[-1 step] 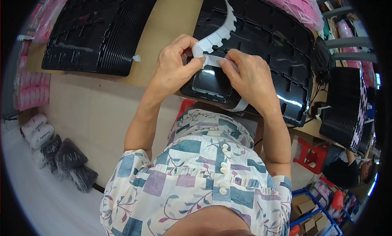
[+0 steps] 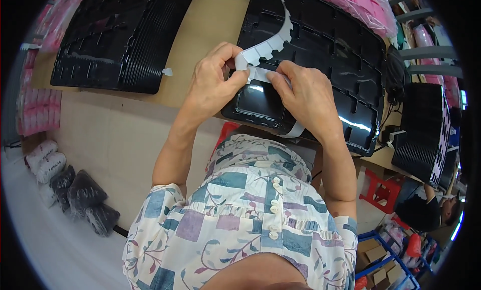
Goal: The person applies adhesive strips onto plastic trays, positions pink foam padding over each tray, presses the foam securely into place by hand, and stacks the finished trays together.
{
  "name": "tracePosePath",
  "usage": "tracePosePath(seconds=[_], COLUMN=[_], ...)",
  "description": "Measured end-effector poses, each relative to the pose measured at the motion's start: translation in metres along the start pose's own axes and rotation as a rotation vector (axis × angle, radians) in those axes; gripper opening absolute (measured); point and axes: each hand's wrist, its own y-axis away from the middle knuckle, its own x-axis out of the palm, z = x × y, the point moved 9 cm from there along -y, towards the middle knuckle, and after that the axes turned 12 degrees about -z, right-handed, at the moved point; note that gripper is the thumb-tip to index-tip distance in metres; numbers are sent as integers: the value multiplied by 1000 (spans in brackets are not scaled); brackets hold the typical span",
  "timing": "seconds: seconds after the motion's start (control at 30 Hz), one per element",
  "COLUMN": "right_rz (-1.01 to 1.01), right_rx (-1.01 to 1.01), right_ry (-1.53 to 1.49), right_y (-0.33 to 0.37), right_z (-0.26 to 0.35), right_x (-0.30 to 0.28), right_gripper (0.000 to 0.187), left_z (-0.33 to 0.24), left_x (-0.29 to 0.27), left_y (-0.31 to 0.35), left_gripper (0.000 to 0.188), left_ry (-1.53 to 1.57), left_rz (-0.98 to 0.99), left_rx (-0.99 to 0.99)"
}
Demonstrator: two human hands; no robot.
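Observation:
A long white strip with a notched edge [image 2: 268,45] curls up and away from my hands over a black plastic tray [image 2: 320,54]. My left hand [image 2: 213,79] pinches the strip's near end between thumb and fingers. A flat white piece [image 2: 261,74] runs from there toward my right hand [image 2: 306,92], whose thumb and fingers are closed on its other end. Both hands are above the tray's near left corner, beside a shiny rectangular recess [image 2: 258,102]. Another white strip [image 2: 294,130] hangs at the tray's front edge, below my right hand.
A stack of black trays [image 2: 115,44] stands on the table [image 2: 200,34] at the left. More stacked black trays [image 2: 421,129] are at the right, near cables. Pink wrapped goods [image 2: 358,9] lie behind. Below are a red stool [image 2: 379,190] and black bags [image 2: 85,195]; another person [image 2: 423,210] is at far right.
The curled part of the notched strip has swung slightly to the right. My hands have barely moved and keep their grip.

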Motion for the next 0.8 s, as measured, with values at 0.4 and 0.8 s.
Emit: tracePosePath(seconds=[0.4, 0.8], right_rz=[-61, 19], right_rx=[-122, -451], right_ry=[210, 233], right_y=[-5, -35], right_z=[10, 33], right_x=[17, 8], right_gripper=[24, 16], left_z=[-12, -32], left_x=[-8, -8], left_y=[9, 41], left_gripper=[16, 20], left_ry=[-191, -170], left_rz=[-120, -74], left_rx=[190, 285])
